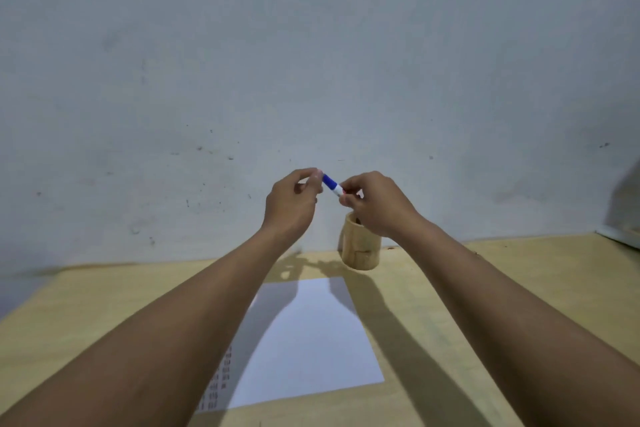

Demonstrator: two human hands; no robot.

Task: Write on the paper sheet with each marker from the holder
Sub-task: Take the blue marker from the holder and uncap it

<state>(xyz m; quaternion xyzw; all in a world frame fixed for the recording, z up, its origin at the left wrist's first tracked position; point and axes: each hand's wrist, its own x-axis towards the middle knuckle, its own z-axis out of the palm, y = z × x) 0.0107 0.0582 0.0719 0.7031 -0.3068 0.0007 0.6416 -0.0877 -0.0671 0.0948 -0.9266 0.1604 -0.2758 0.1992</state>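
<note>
Nearest the camera, the paper sheet [308, 340] lies flat on the wooden table [485, 288], its middle blank; some small marks in columns are seen at its left edge, half under the left forearm (too small to read). Shadow from both arms falls across the sheet.

Just beyond the sheet's far right corner, apart from it, the wooden holder [360, 246] stands upright near the wall. Its mouth is mostly hidden by the right wrist, so whether other markers are left inside can't be told.

Above the holder, both hands are raised with the marker [332, 185] between them, tilted, blue end up-left, white barrel down-right. The left hand [294, 204] is closed w/ thumb and fingertips pinched on the blue end; the right hand [375, 206] is closed on the white barrel.

Step in hand, as judged: the cap (prob. the blue end) is being dealt with, uncapping or recapping can't be told. To be done well, the barrel should be held firm by the right hand and the cap moved straight along the marker's axis, not bent sideways. A slight twist may be added if it's stiff. If pulled off, the cap should be kept in the left hand, and the tip kept off skin. The sheet should be pinned before any stroke is made, since nothing holds it down.
</note>
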